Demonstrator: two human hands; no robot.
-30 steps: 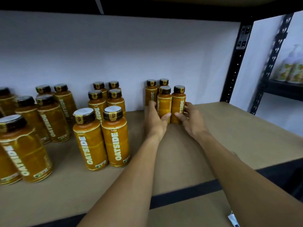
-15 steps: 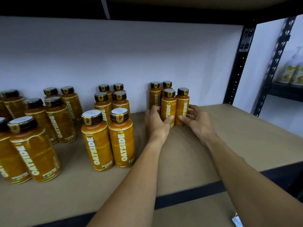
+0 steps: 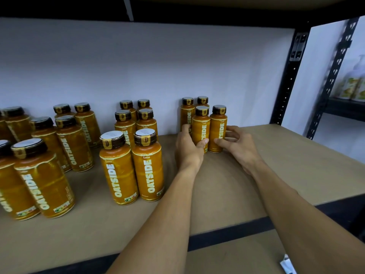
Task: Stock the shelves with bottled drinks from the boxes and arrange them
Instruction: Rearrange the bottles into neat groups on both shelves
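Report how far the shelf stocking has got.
Done: rows of orange bottles stand upright on the shelf. In hand: left hand and right hand square up the rightmost cluster. Left: the shelf's right side is bare; no boxes in view.

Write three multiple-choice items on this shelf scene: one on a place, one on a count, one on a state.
1. Where does the cluster of orange OATSIDE bottles with dark brown caps between the hands stand?
A. at the shelf's front edge
B. against the white back wall
C. on the shelf above

2. How many bottles make up that cluster?
A. two
B. four
C. six

3. How do the left hand and right hand stand?
A. both at the cluster's front bottles
B. both away from the bottles
C. lifting a box

Answers: 1 B, it sits by the wall; 2 B, four caps show; 3 A, fingers touch the front pair.
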